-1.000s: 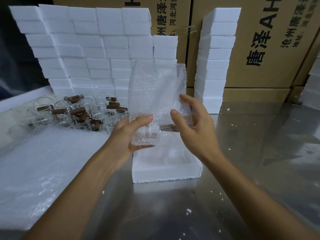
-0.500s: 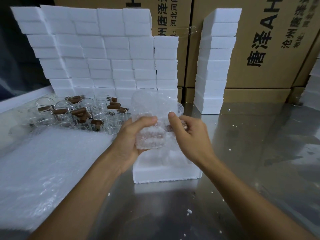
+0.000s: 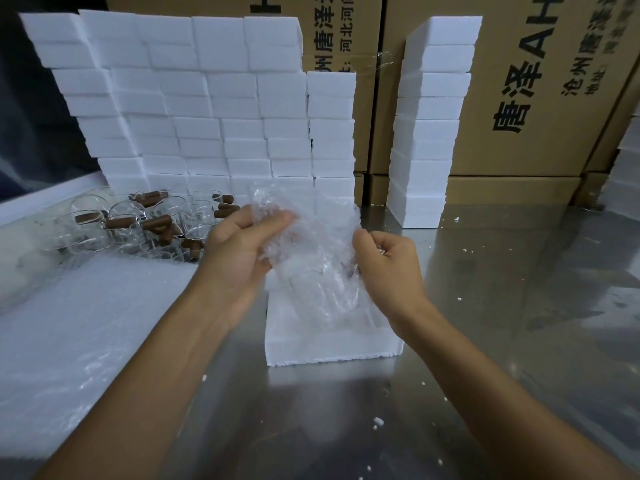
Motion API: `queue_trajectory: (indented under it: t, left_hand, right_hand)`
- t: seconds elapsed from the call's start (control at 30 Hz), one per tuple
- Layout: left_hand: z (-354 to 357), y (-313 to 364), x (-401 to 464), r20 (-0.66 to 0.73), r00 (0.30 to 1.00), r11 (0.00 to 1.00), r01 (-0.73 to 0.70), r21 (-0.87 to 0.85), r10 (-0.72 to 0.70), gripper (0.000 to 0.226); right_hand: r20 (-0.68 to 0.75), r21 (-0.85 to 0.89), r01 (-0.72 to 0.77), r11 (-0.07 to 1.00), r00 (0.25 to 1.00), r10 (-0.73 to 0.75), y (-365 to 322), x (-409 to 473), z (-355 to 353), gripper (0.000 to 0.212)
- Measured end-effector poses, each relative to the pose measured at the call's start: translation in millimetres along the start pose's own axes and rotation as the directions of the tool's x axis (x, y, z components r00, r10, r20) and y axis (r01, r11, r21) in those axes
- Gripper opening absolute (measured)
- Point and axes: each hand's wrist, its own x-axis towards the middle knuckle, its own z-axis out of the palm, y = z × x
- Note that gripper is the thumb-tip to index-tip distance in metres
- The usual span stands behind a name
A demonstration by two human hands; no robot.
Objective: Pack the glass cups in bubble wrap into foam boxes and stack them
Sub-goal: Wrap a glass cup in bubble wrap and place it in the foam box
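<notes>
Left hand (image 3: 239, 251) pinching bubble wrap (image 3: 304, 244) top edge; right hand (image 3: 384, 261) curling round opposite side. Glass cup (image 3: 322, 282), probably inside wrap, hanging between palms, just above open foam box (image 3: 332, 344).

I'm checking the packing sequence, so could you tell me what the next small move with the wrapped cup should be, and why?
Probably lower the bubble-wrapped cup into the open foam box just below it. Both the left hand and right hand grip the bundle, the wrap already looks gathered round the glass, and the bundle hangs directly over the box's cavity, which seems free to receive it.
</notes>
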Motion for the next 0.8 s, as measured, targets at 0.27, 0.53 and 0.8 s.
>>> queue_trajectory:
  t: [0.27, 0.53, 0.8]
  left_hand:
    - [-6, 7, -1, -0.172, 0.974, 0.985, -0.163, -0.064, 0.15, 0.028]
    - [11, -8, -9, -0.005, 0.898, 0.842, -0.412, 0.349, 0.441, 0.041]
    - [21, -20, -23, 0.42, 0.814, 0.469, -0.576, 0.669, 0.401, 0.053]
  right_hand:
    - [-0.156, 0.034, -0.03, 0.999, 0.987, 0.034, -1, 5, -8, 0.044]
    - [-0.245, 0.037, 0.004, 0.999, 0.97, 0.005, 0, 9, -9, 0.034]
    - [-0.298, 0.043, 0.069, 0.997, 0.953, -0.053, -6, 6, -6, 0.037]
